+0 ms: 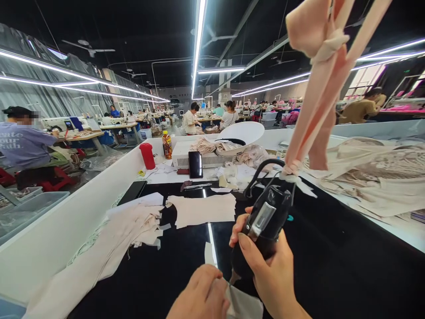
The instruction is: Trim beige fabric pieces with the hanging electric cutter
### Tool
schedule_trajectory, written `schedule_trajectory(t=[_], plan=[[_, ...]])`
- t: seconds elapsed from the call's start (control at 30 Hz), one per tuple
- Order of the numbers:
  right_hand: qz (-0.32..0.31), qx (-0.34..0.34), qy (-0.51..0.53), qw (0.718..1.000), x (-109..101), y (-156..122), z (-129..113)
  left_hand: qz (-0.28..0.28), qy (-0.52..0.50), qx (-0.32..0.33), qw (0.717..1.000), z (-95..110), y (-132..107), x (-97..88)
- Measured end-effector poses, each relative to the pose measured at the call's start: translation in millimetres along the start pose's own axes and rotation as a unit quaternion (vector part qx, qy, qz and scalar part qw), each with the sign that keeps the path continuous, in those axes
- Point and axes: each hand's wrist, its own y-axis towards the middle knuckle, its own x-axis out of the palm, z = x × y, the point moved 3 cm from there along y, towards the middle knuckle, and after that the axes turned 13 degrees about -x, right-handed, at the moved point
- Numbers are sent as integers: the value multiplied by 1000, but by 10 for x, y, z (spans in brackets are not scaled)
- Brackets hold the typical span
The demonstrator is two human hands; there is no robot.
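Note:
My right hand is wrapped around a black corded hand-held power tool with a metal plate on its side. Pink fabric strips are knotted to the tool's top and stretch up out of view. Its narrow lower tip points down at a small pale piece of fabric near the bottom edge. My left hand has its fingers bent together at that piece, partly covering it. Just beyond my left hand a narrow pale strip lies on the glossy black tabletop. Farther back, a flat cream fabric piece is spread out.
Layered cream fabric lies at left, larger stacks at right. Along the back stand a red cup, a bottle, a phone and a white machine. White side walls border the table. Several people sit at sewing tables beyond.

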Motion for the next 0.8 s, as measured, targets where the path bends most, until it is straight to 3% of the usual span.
schedule_trajectory(t=[0.03, 0.17, 0.3, 0.47, 0.8], plan=[[-2, -5, -8, 1000, -8, 3, 9, 18, -12, 10, 1000, -43, 60, -33], [-4, -21, -20, 1000, -18, 7, 23, -108, -40, 2, 993, -191, 127, -56], [-8, -22, -14, 1000, 21, -5, -12, -144, -43, 1, 989, -288, 45, -99], [44, 8, -32, 998, 72, -35, -77, -131, -26, 40, 990, -320, -3, -83], [56, 31, -29, 998, 90, -44, -113, -108, 45, 52, 992, -257, -89, -68]])
